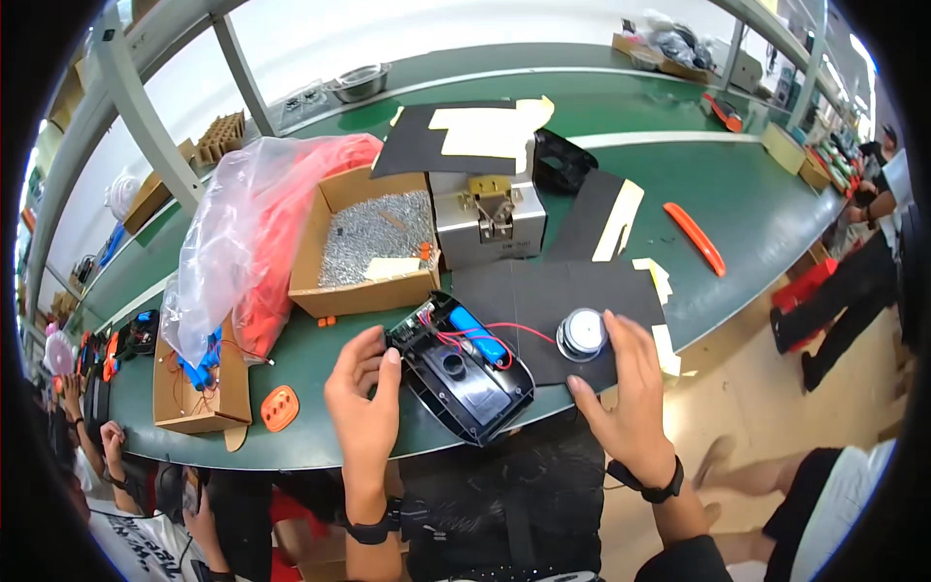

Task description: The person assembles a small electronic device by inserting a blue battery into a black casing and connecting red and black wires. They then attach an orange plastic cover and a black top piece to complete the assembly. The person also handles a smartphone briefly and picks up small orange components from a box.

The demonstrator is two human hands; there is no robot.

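Note:
A black plastic housing half (485, 393) lies open side up by the table's front edge. It holds a blue cylindrical battery (477, 335), red wires and a small circuit board at its upper left end. My left hand (364, 398) has its fingers curled at that end, thumb and forefinger closed on the housing's corner. From the housing a red wire runs right toward a round white and silver lamp-like part (583, 335), which sits on a black foam sheet (529, 286). Around its right and near sides my right hand (630, 407) is open, thumb and fingers spread.
Behind stand a cardboard box of small metal screws (378, 238) and a metal fixture (492, 223). A small box with blue batteries (218, 388) and an orange plate (279, 408) are left. An orange strip (694, 239) lies right. Other people work at both sides.

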